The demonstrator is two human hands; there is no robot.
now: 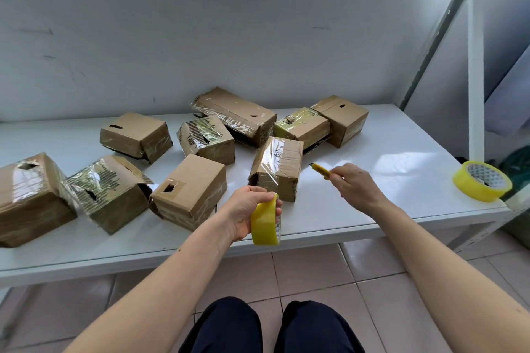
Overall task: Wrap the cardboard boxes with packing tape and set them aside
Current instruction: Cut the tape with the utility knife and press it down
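Observation:
Several cardboard boxes lie scattered on a white table point(387, 203), most with shiny tape on them. The nearest to my hands is a tall taped box point(279, 166), standing just beyond them. My left hand point(249, 210) is shut on a yellow tape roll point(265, 223), held on edge above the table's front. A strip of tape seems to run from the roll up to that box. My right hand point(352, 183) grips a small yellow utility knife point(321, 170), its tip pointing left toward the box. A plain brown box point(190, 189) sits left of my left hand.
A second yellow tape roll point(481, 180) lies at the table's right edge. A white metal shelf post point(476, 66) rises behind it. A wall backs the table. My knees show below, over a tiled floor point(315, 272).

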